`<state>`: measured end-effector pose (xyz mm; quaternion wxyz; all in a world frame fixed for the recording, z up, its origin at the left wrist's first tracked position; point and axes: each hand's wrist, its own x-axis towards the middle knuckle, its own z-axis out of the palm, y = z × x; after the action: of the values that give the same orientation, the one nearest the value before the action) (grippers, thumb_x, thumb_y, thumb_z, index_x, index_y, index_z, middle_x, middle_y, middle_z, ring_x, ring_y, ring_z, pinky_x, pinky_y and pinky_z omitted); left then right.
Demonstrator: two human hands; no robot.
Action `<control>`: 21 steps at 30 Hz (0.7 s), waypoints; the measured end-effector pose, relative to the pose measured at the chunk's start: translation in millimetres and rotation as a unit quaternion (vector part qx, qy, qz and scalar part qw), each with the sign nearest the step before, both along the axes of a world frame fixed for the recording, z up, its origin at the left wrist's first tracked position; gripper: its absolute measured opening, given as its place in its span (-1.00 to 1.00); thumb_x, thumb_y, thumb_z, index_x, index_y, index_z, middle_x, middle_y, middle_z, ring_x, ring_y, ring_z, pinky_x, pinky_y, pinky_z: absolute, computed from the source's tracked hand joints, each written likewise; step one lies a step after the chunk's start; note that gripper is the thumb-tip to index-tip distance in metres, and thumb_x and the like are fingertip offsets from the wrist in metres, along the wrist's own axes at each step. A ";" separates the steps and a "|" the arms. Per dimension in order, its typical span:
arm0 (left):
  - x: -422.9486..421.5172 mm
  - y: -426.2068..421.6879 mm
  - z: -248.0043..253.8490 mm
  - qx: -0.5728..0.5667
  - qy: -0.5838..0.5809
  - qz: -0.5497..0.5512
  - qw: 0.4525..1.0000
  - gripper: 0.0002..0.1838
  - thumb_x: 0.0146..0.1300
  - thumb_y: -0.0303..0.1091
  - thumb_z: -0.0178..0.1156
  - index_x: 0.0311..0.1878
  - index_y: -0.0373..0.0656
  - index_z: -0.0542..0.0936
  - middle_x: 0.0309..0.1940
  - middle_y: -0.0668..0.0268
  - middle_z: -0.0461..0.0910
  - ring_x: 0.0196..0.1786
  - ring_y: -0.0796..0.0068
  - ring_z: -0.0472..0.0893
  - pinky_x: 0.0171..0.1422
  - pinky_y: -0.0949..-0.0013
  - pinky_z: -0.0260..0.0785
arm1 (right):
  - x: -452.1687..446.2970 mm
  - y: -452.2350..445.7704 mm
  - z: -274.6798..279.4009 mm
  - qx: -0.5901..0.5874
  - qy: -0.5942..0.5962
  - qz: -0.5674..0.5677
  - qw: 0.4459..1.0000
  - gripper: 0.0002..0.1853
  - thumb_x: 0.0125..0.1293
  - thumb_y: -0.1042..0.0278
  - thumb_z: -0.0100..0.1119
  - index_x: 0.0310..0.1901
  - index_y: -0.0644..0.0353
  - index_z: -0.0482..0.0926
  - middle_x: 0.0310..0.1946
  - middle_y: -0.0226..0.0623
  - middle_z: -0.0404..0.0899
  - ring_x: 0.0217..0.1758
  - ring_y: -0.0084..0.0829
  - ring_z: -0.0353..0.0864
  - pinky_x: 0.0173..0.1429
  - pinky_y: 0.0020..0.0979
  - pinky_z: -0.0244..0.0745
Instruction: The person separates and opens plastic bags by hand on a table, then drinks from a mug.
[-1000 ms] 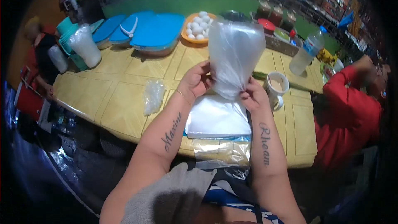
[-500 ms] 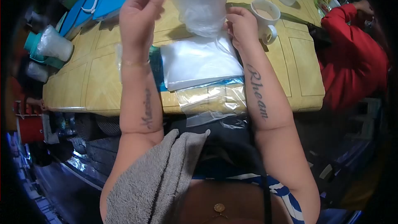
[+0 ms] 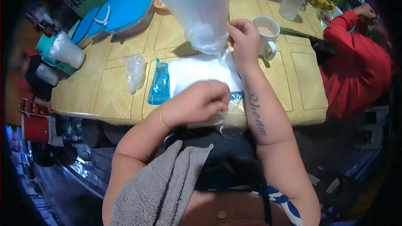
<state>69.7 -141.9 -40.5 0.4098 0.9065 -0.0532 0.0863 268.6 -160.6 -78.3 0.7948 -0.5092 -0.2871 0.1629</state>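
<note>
A puffed-out clear plastic bag (image 3: 197,12) stands upright at the top middle, with my right hand (image 3: 245,39) pinching its right side. Below it a stack of white plastic sheets or bags (image 3: 188,73) lies on the yellow table (image 3: 163,37). My left hand (image 3: 205,100) is over the near edge of the stack, its fingers curled together; whether something small is between them cannot be made out. A blue plastic packet (image 3: 160,83) shows at the left of the stack, and clear plastic wrapping lies under my left hand.
A mug (image 3: 266,31) with a drink stands right of my right hand. Further off are a water bottle (image 3: 293,0), blue-lidded containers (image 3: 132,10) and teal containers (image 3: 48,48). A crumpled clear bag (image 3: 135,73) lies left. A person in red (image 3: 356,62) is at the right.
My left hand has left the side of the bag and come down and toward me over the white stack. The bag has puffed out, and my right hand stays at it.
</note>
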 end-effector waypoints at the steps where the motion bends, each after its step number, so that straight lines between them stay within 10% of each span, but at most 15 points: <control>1: 2.2 9.2 7.1 -0.117 0.055 0.058 0.990 -0.86 0.19 -0.47 0.29 -0.32 -0.23 0.49 -0.41 0.36 0.50 -0.30 0.52 0.48 -0.16 0.43 0.37 | 0.1 -2.4 2.7 0.037 0.014 0.044 0.998 -0.89 0.24 0.46 0.23 -0.22 0.25 0.58 -0.38 -0.42 0.58 -0.45 -0.63 0.49 -0.34 -0.58 0.37; 4: 16.8 39.7 24.9 -0.217 0.002 0.145 0.965 -0.81 0.22 -0.43 0.32 -0.27 -0.23 0.47 -0.42 0.47 0.43 -0.31 0.66 0.43 -0.20 0.53 0.31 | 5.7 -12.5 11.4 0.078 0.073 0.197 0.975 -0.87 0.28 0.39 0.21 -0.18 0.21 0.59 -0.36 -0.43 0.58 -0.44 -0.66 0.49 -0.36 -0.62 0.30; 7: 10.6 33.8 46.0 -0.097 0.071 0.008 0.993 -0.70 0.19 -0.28 0.40 -0.24 -0.20 0.46 -0.43 0.42 0.43 -0.33 0.62 0.43 -0.22 0.48 0.33 | 11.0 -13.4 14.0 0.080 0.082 0.218 0.969 -0.84 0.30 0.34 0.18 -0.15 0.19 0.60 -0.35 -0.43 0.58 -0.43 -0.68 0.51 -0.35 -0.64 0.26; 10: 5.1 -8.6 27.0 0.203 0.105 -0.085 0.970 -0.46 -0.09 -0.07 0.49 -0.14 -0.17 0.49 -0.23 0.13 0.54 -0.12 -0.01 0.56 -0.06 0.06 0.42 | 14.7 -16.3 12.0 0.077 0.093 0.221 0.968 -0.81 0.29 0.31 0.18 -0.14 0.21 0.59 -0.33 -0.41 0.58 -0.43 -0.66 0.51 -0.35 -0.64 0.27; 12: -3.7 -25.3 -13.1 0.274 0.095 -0.076 0.954 -0.56 -0.07 -0.22 0.44 -0.15 -0.16 0.52 -0.23 0.09 0.56 -0.15 -0.04 0.59 -0.04 0.05 0.48 | 16.6 -15.5 13.5 0.084 0.101 0.238 0.962 -0.79 0.29 0.30 0.18 -0.12 0.23 0.58 -0.31 -0.37 0.59 -0.41 -0.63 0.52 -0.34 -0.63 0.30; 18: 3.8 2.0 -12.9 0.111 0.016 -0.005 0.994 -0.87 0.16 -0.39 0.25 -0.29 -0.20 0.52 -0.38 0.11 0.54 -0.31 0.07 0.57 -0.21 0.15 0.43 | 21.4 -20.5 14.8 0.142 0.138 0.353 0.915 -0.69 0.29 0.25 0.15 -0.04 0.28 0.52 -0.20 -0.20 0.58 -0.28 -0.45 0.58 -0.24 -0.51 0.45; 21: 19.8 41.7 0.6 -0.164 0.056 0.119 0.978 -0.88 0.30 -0.41 0.25 -0.26 -0.26 0.56 -0.45 0.49 0.51 -0.30 0.69 0.46 -0.19 0.51 0.37 | 23.4 -28.0 20.3 0.154 0.133 0.400 0.894 -0.55 0.26 0.12 0.23 0.04 0.30 0.49 -0.10 -0.14 0.59 -0.15 -0.35 0.61 -0.08 -0.40 0.51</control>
<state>89.5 -100.2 -39.9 0.5421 0.8302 0.0932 0.0908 292.0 -188.6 -57.9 0.7615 -0.1963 -0.3793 0.4876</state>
